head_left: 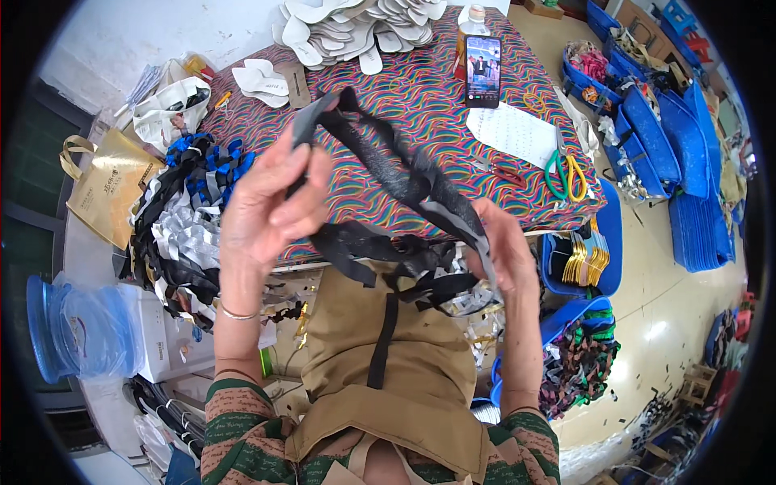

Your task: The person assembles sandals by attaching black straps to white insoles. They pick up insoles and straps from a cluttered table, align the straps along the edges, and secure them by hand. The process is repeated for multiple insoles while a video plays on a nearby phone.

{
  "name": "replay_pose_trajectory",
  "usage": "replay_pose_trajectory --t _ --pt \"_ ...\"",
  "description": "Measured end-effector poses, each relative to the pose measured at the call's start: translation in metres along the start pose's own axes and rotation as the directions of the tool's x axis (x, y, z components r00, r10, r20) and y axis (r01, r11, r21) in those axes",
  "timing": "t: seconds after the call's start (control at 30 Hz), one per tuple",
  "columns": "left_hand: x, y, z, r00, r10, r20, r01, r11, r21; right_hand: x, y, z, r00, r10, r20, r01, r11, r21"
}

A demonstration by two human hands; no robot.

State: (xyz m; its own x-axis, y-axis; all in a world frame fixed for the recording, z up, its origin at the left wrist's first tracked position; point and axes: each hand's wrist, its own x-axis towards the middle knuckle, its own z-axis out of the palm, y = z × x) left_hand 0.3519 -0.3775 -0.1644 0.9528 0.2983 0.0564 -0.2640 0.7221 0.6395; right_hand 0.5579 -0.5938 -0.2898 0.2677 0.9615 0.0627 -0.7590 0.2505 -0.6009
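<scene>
Black strips [373, 153] in two hands [271, 194] [509, 250], one phone [483, 71], one bottle [475, 23]

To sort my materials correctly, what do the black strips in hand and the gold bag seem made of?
Black strips: glossy, perhaps synthetic leather or coated fabric; they glint and curl limply. Gold bag: satin-metallic, possibly coated paper; it looks smooth and stiff.

grips [267, 198]: 2 | phone [483, 71]: 1 | bangle [238, 315]: 1 | gold bag [105, 190]: 1
</scene>
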Motion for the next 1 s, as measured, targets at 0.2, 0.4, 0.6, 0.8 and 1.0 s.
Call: replay_pose_trajectory --t 0.2,0.4,0.6,0.8,1.0 --pt "0.001 0.004 0.004 1.000 0.007 0.012 -0.007 1.000 -0.028 0.009 -0.019 0.000 0.966 -0.219 -0.139 -0.030 0.438 -0.898" --pt "0.004 0.034 -0.002 1.000 -0.002 0.025 0.003 0.998 -0.068 0.017 -0.079 -0.019 0.952 -0.269 -0.147 -0.031 0.393 -0.919" --pt "0.015 0.058 -0.040 0.999 -0.013 0.041 0.016 0.996 -0.089 0.005 -0.086 -0.031 0.978 -0.208 -0.024 0.042 0.306 -0.951" --pt "0.044 0.052 -0.066 0.998 -0.034 -0.054 0.031 0.998 -0.062 0.032 -0.095 -0.030 0.851 -0.508 0.133 -0.010 -0.269 -0.963" --pt "0.068 0.032 -0.098 0.990 -0.046 -0.134 0.031 0.993 -0.110 0.060 -0.008 -0.015 0.873 -0.252 0.416 0.351 -0.268 -0.897"
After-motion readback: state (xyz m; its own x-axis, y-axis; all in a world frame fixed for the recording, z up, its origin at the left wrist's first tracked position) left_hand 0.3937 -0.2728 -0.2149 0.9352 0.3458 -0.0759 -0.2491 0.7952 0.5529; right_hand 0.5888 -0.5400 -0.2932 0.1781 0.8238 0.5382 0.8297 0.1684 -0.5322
